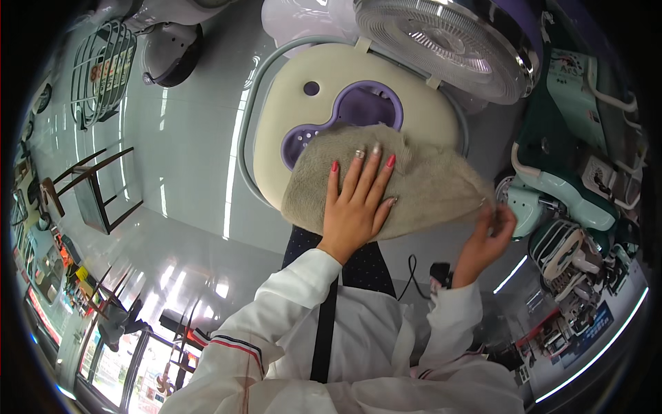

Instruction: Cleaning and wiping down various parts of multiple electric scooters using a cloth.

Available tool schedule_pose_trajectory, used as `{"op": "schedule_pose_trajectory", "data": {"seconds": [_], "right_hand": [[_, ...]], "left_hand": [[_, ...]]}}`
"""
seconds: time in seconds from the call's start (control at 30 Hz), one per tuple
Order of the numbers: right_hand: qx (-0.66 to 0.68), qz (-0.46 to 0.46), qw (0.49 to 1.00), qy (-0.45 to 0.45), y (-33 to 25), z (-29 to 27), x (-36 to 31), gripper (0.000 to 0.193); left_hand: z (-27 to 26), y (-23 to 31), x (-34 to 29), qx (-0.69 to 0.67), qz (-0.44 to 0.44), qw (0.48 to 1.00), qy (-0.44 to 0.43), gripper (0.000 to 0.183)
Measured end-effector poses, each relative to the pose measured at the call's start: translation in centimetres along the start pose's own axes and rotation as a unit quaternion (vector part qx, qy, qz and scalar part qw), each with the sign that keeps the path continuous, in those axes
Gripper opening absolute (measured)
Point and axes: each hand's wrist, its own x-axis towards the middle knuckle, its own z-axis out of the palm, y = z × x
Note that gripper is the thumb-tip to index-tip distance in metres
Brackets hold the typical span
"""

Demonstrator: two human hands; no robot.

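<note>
A grey-brown cloth (427, 190) with a plush nap lies over the near part of a cream panel (289, 103). My left hand (358, 200) rests flat on the cloth, fingers stretched out and slightly spread. At the cloth's right corner, my right hand (489, 238) has its thumb and fingers pinched together on the edge; it is a little blurred. The panel has a purple recess (369, 107) with a rounded outline, partly covered by the cloth, and a small round hole. A grey tubular rim (243, 138) runs around the panel.
A big round clear-and-chrome part (448, 41) stands beyond the panel. Green scooters (565, 193) crowd the right side. At left are a wire basket (103, 76) and a dark-framed stool (93, 193) on the shiny grey floor (186, 138). A black cable (412, 276) hangs near my right forearm.
</note>
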Motion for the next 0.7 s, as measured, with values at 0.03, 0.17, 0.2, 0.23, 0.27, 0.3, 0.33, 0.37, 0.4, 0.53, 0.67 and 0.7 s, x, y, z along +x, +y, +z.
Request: {"op": "schedule_pose_trajectory", "data": {"seconds": [0.03,0.17,0.2,0.23,0.27,0.3,0.33,0.37,0.4,0.53,0.67,0.7], "right_hand": [[0.038,-0.014,0.997,0.061,-1.1,0.5,0.9,0.035],[-0.089,-0.171,0.977,0.091,-2.6,3.5,-2.1,0.051],[-0.103,-0.193,0.976,0.013,-2.8,4.5,-3.0,0.053],[-0.118,-0.213,0.968,-0.064,-2.8,5.3,-3.5,0.056],[-0.119,-0.213,0.968,-0.063,-2.2,6.4,-3.3,0.056],[-0.141,-0.236,0.958,-0.077,-1.7,7.8,-2.6,0.056],[-0.161,-0.259,0.948,-0.093,-1.5,8.9,-2.1,0.057],[-0.159,-0.259,0.948,-0.094,-1.5,9.4,-1.7,0.057],[-0.156,-0.261,0.949,-0.084,-1.5,9.7,-1.4,0.057],[-0.198,-0.255,0.938,-0.129,1.6,9.2,-8.1,0.054],[-0.168,-0.243,0.95,-0.099,0.8,9.5,-7.1,0.052],[-0.168,-0.247,0.95,-0.087,0.0,9.7,-5.0,0.052]], "left_hand": [[0.0,0.6,0.1,-0.016,-0.054,0.998,0.018,0.058],[-0.8,0.2,0.8,-0.011,-0.086,0.994,0.067,0.059],[-1.4,0.0,0.8,-0.001,-0.077,0.994,0.079,0.059],[-2.4,-0.5,1.5,0.05,-0.034,0.998,0.034,0.057],[-2.2,-1.3,1.7,0.05,-0.033,0.998,0.035,0.057],[-1.9,-1.9,1.7,0.016,-0.005,1.0,0.02,0.056],[-1.6,-2.5,1.5,-0.015,0.021,1.0,0.005,0.056],[-1.3,-2.3,0.9,-0.003,0.019,1.0,0.004,0.056],[-1.0,-2.1,0.4,-0.001,0.019,1.0,0.005,0.056],[0.5,-1.2,-4.4,0.038,-0.012,0.999,-0.018,0.057],[-0.9,-1.8,-1.9,0.027,0.032,0.999,-0.013,0.057],[-1.0,-2.1,-1.1,0.022,0.054,0.998,-0.013,0.057]]}}
